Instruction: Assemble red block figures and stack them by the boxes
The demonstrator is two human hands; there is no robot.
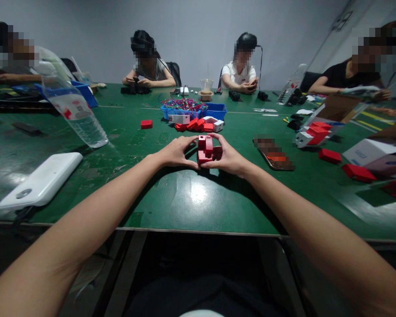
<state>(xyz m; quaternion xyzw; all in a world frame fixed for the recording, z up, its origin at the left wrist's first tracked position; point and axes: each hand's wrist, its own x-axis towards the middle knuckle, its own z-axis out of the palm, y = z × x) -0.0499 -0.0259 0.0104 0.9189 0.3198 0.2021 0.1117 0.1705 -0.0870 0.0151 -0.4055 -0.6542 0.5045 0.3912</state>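
Between my two hands is a red block-like part with a notch and a curved section, over the green table. Its left side is pinched by the thumb and fingertips of my left hand. My right hand grips the same part from the right, fingers curled behind it. Just beyond lie a pile of red pieces and a white box-shaped piece. A single red block rests apart, to the left of the pile.
Blue bins, one full of coloured wires, stand beyond the pile. A leaning bottle and white power bank are left; a phone, red boxes and a white carton are right. Several people sit around the table.
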